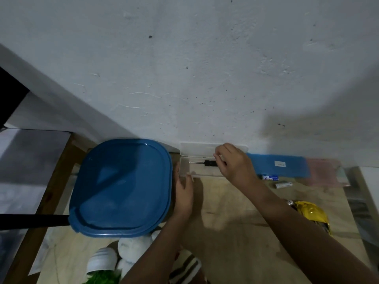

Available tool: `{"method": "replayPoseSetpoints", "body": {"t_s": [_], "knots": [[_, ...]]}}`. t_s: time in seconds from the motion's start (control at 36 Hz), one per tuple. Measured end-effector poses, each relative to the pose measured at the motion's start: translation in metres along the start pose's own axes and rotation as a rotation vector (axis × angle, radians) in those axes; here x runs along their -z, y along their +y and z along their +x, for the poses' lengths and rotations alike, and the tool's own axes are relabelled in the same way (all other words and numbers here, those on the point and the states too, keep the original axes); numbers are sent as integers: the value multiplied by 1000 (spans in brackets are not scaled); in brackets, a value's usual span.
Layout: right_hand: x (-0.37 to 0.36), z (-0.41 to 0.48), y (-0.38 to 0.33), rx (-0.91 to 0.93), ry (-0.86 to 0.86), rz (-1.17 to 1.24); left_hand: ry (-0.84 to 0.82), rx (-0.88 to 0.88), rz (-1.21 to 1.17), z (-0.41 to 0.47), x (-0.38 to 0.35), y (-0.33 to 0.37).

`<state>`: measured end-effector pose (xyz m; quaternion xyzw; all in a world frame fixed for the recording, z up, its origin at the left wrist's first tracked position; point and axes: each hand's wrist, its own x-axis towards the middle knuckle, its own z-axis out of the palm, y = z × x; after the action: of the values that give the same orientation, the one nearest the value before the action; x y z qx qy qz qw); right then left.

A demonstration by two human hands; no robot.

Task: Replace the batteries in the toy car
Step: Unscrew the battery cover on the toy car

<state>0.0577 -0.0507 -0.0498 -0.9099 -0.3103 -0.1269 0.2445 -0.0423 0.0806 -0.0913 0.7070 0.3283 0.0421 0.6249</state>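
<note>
One clear case (185, 168) lies open against the wall on the wooden surface (235, 242), holding one screwdriver (205, 162). The right hand (235, 165) reaches into the case, fingertips pinching the screwdriver's black handle. The left hand (183, 191) rests at the case's front left corner, fingers fairly straight. Right of the case lie two batteries, well apart from the hands: a blue-and-white battery (270, 177) and a silver battery (284, 184). Farther right and nearer the camera, one yellow glossy object (311, 214) is too blurred to identify. Left of the case sits one big blue lid (121, 187); a flat blue box (287, 166) lies to its right.
</note>
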Motion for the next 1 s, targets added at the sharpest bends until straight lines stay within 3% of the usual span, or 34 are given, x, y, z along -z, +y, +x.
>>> {"method": "replayPoseSetpoints", "body": {"t_s": [0.11, 0.28, 0.56, 0.67, 0.81, 1.0], "knots": [[-2, -12, 6, 32, -97, -33, -20, -31, -18, -3, 0, 8], [-3, -4, -3, -93, -512, -167, -8, -16, -40, -5, -2, 15], [-3, 7, -27, -134, -632, -404, 4, 34, -3, -7, -1, 18], [0, 6, -31, -112, -615, -424, -5, 16, -3, -9, 1, 23], [11, -3, -30, -219, -512, -318, 2, -21, 82, -10, -1, 27], [58, -42, -26, -478, -188, 55, 6, -12, 259, -10, -5, 32]]}}
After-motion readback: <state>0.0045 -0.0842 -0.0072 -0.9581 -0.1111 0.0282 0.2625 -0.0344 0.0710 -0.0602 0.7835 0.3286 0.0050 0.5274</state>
